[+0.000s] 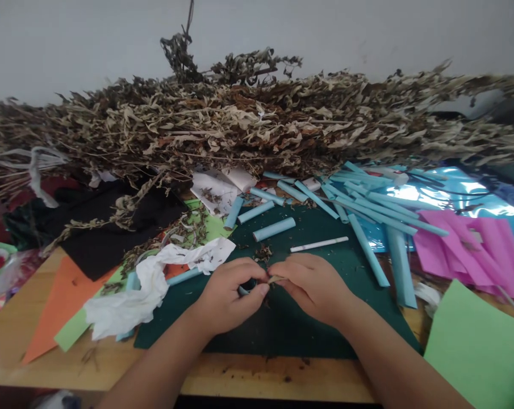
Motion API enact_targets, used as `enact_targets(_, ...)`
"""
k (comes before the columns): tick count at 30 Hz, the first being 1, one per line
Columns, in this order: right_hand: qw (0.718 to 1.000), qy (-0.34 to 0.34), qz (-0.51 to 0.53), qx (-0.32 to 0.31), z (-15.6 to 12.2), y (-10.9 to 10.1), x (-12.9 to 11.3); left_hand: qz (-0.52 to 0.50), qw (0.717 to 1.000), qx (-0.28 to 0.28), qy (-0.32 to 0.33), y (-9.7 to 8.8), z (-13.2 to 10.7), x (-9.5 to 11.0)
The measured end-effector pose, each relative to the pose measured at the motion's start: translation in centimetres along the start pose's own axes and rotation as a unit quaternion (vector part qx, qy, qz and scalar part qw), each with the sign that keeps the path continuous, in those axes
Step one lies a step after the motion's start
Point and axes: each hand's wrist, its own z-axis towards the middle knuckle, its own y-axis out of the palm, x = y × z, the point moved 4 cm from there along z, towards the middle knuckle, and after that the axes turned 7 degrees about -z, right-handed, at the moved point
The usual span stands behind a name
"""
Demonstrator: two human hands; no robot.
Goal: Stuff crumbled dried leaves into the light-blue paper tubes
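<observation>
My left hand (229, 296) is closed around a rolled paper tube (245, 288), whose dark open end shows between thumb and fingers; most of it is hidden. Pinched in my right hand (318, 285) is a small bit of dried leaf (275, 279), close to the left fingertips. Both hands are over a dark green sheet (243, 338). Just beyond them lies a small heap of crumbled leaves (263, 252). A thin white stick (319, 245) and a light blue paper tube (274, 229) rest on the same sheet.
Dried leafy stems (239, 119) are heaped along the back wall. Several blue paper rolls (380, 207) pile up at the right, near pink paper (452, 250) and a green sheet (482, 346). Crumpled white tissue (146, 289), orange paper (63, 309) and black cloth (95, 244) lie left.
</observation>
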Motion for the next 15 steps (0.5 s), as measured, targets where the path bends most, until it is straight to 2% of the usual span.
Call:
enact_targets(5,0.996,-0.002,-0.089,-0.003,0.3,0.3,-0.7,0.007,0.999,-0.005,-0.031,0.1,0.1,0.1)
enact_targets(9,0.984,0.001,-0.175,-0.026,0.1,0.1,0.5,0.098,0.994,-0.012,-0.048,0.1,0.0,0.1)
enact_targets(12,0.976,0.073,-0.203,0.017,-0.5,-1.4,3.3,0.160,0.985,0.019,-0.054,-0.6,-0.1,-0.1)
enact_targets(15,0.969,0.168,-0.163,0.073,-1.1,-2.8,5.3,0.172,0.983,0.037,-0.049,-0.9,0.0,-0.5)
